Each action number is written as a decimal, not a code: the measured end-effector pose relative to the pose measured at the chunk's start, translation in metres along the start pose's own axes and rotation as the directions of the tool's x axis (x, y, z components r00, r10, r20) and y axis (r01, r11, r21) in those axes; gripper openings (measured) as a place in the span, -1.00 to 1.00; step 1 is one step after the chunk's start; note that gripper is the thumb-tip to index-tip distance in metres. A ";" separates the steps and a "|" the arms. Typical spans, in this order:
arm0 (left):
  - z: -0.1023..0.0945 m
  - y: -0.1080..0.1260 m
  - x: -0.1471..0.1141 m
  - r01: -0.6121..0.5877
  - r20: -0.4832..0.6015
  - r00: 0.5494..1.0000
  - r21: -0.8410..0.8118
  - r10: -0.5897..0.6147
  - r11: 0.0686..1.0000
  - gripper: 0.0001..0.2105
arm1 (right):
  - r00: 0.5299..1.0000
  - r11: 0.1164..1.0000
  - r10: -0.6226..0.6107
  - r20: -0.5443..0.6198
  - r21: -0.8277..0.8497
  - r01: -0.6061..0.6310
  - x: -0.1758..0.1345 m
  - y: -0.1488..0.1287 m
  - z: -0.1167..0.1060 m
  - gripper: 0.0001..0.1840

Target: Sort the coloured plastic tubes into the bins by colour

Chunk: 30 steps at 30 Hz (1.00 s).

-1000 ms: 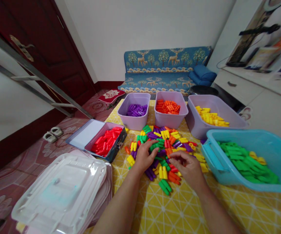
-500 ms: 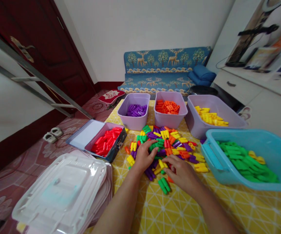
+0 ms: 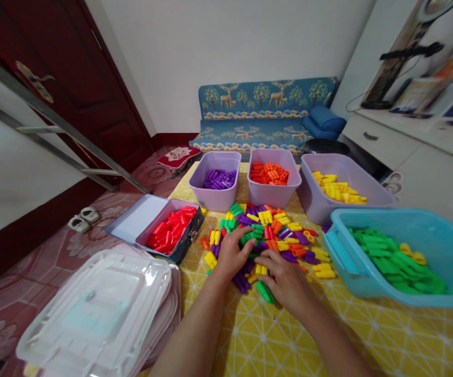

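Yellow, green and purple tubular pieces [image 3: 283,245] lie jumbled around both hands [image 3: 232,254].

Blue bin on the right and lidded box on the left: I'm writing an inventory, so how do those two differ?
The blue bin holds green pieces with some yellow ones; the lidded box shows only red pieces. The blue bin looks larger than the lidded box. The lidded box has its lid folded back, while no lid shows attached to the blue bin. Both are open, beside the loose pile.
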State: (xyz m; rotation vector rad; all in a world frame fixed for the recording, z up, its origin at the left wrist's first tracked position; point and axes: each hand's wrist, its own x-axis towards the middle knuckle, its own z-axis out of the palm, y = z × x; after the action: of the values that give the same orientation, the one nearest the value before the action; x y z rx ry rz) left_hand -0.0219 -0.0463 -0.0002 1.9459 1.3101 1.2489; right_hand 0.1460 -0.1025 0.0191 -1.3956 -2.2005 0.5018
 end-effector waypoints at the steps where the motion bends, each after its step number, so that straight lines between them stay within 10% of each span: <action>1: 0.000 0.001 0.000 -0.001 0.005 1.000 -0.004 0.001 1.000 -0.74 | 0.999 0.998 0.013 -0.043 0.058 -0.010 0.001 0.001 0.001 -0.64; 5: -0.002 0.002 0.001 -0.003 0.014 1.000 -0.004 0.003 1.000 -0.76 | 0.975 0.932 0.164 -0.148 0.347 -0.104 0.006 0.008 -0.003 -0.69; 12: -0.003 0.004 0.002 0.002 0.027 1.000 0.001 -0.002 1.000 -0.77 | 0.941 0.733 0.333 0.062 0.610 -0.300 0.025 0.026 -0.042 -0.66; 18: -0.003 0.001 0.001 -0.014 0.042 0.999 0.000 0.014 1.000 -0.76 | 0.670 0.486 0.537 -0.513 0.837 0.252 0.052 0.026 -0.073 -0.56; 24: -0.002 0.003 0.000 -0.106 0.062 0.992 -0.110 0.114 0.988 -0.75 | 0.898 0.657 0.415 -0.145 0.731 -0.186 0.041 0.013 -0.020 -0.56; 30: -0.001 0.004 -0.001 -0.133 0.083 0.985 -0.178 0.150 0.975 -0.74 | 0.950 0.841 0.279 -0.138 0.512 -0.173 0.035 0.007 0.018 -0.66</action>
State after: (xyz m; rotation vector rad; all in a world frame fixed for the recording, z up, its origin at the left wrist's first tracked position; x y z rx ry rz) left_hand -0.0216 -0.0491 0.0030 1.9769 0.9965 1.2727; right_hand 0.1277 -0.0685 0.0080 -1.3506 -1.5893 0.8918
